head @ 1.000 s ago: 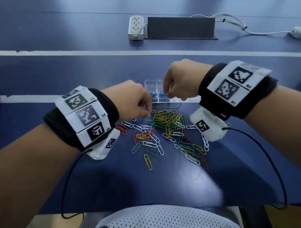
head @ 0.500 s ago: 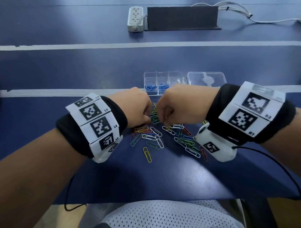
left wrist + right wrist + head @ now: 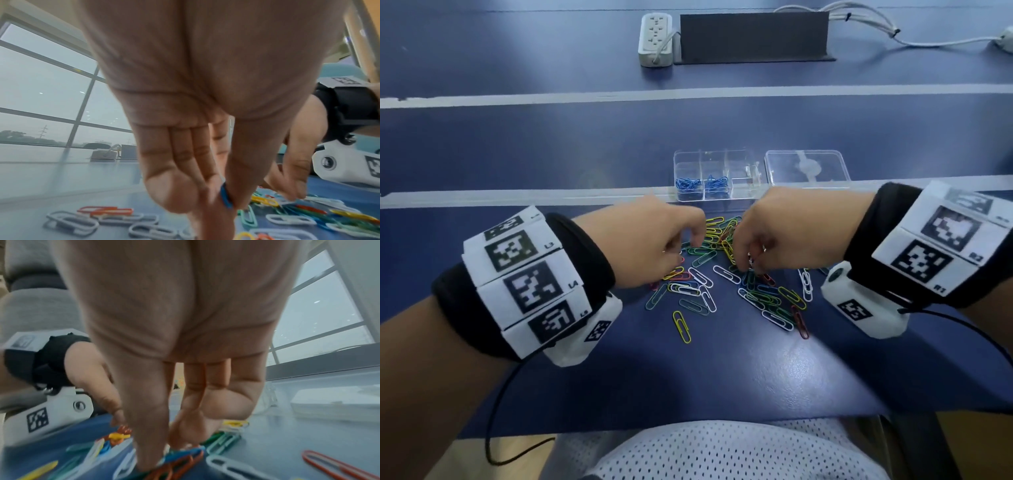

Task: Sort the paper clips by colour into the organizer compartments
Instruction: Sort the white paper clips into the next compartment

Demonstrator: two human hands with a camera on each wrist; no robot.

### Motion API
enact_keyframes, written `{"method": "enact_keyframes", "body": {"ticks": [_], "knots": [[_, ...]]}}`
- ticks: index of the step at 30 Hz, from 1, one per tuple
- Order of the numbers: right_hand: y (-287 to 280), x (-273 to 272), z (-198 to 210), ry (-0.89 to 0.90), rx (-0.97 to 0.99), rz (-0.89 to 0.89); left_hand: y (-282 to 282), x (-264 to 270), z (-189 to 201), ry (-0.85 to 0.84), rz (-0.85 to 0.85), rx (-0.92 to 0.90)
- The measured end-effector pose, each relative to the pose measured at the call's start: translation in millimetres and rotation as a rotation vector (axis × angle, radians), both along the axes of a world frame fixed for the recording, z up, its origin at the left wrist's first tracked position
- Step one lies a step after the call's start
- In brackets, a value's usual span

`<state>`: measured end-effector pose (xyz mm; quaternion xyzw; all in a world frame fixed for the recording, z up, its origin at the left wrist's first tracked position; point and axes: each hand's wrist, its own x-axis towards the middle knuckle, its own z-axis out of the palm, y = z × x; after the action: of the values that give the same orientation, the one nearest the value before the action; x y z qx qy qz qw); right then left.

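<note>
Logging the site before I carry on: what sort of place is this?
Probably an office or lab workroom. A long blue table carries a white power strip with cables, and the left wrist view shows large windows looking out on trees and pylons.

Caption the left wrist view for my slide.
Left hand pinches a blue paper clip above scattered coloured paper clips.

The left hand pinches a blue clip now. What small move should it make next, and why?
Probably lift the left hand and carry its blue paper clip to the organizer, into a compartment that already holds blue clips. The clip is pinched between thumb and finger just above the pile.
</note>
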<state>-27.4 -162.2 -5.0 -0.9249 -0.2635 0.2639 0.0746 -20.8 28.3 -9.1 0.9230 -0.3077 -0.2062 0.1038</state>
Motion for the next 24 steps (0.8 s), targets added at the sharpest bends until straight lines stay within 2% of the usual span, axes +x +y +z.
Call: {"method": "enact_keyframes", "body": {"ticks": [4,13,24], "knots": [[-5.7,1.1,-5.8,-0.071,0.009,-0.044,-2.4,-5.0,-4.4,0.036,-0.045,0.062],[-15.9,6.5,-11.1,-0.158,-0.024,-0.099,-3.5,-3.9,-8.0,-0.065,-0.127,0.197],[-15.8,4.8,-10.1,-0.259,-0.015,-0.077,-5.3,-7.4,-5.4,-0.049,-0.134,0.163]]}}
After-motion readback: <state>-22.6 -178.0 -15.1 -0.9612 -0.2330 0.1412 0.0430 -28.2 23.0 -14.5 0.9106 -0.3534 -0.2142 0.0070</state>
